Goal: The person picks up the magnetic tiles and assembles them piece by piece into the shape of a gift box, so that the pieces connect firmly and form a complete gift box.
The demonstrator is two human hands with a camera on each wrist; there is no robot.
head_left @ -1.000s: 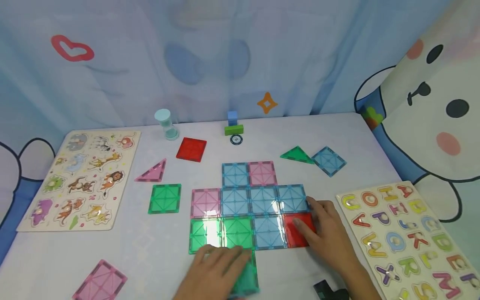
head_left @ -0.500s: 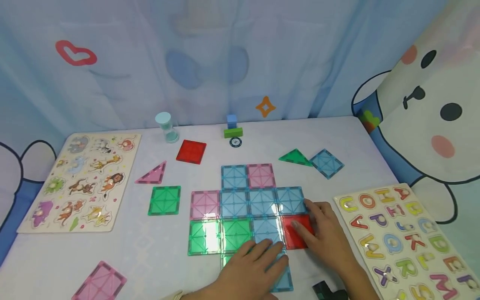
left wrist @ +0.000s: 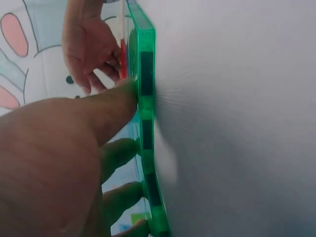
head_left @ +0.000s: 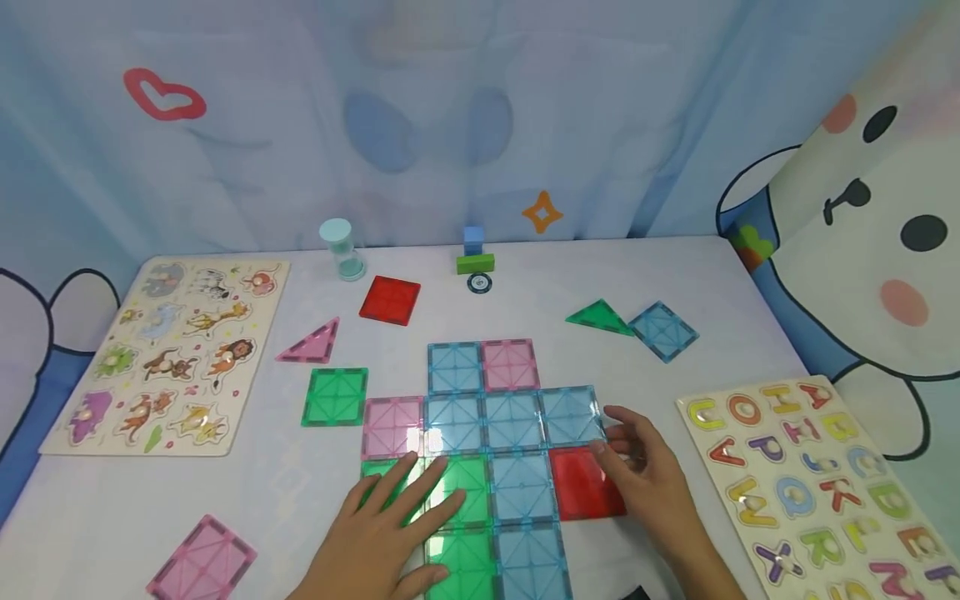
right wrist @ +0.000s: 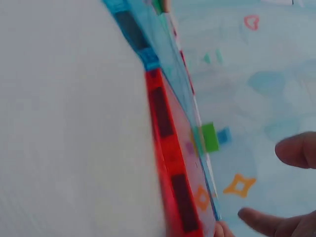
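Note:
Translucent square tiles lie edge to edge as one flat patch. My left hand [head_left: 390, 533] rests with spread fingers over its left side, touching a green tile [head_left: 461, 492] and partly covering another green tile. In the left wrist view its fingertips touch the top of a green tile [left wrist: 147, 74]. My right hand [head_left: 652, 483] hovers by the right edge, thumb near the corner of the red tile [head_left: 585, 483] and the blue tile [head_left: 572, 415]. It holds nothing; in the right wrist view its fingers [right wrist: 269, 222] are apart from the red tile [right wrist: 170, 153].
Loose tiles lie around: a green square [head_left: 335, 397], a red square [head_left: 390, 300], a pink square [head_left: 202, 558], a pink triangle [head_left: 313, 342], a green triangle [head_left: 602, 317], a blue square [head_left: 663, 331]. An animal puzzle [head_left: 168, 358], letter board [head_left: 810, 475] and hourglass [head_left: 342, 248] stand around the patch.
The left hand first covered the lower green tile, then a blue tile beside it, and now lies further left. The joined patch has slid slightly left and nearer; the right hand's fingers have come off it.

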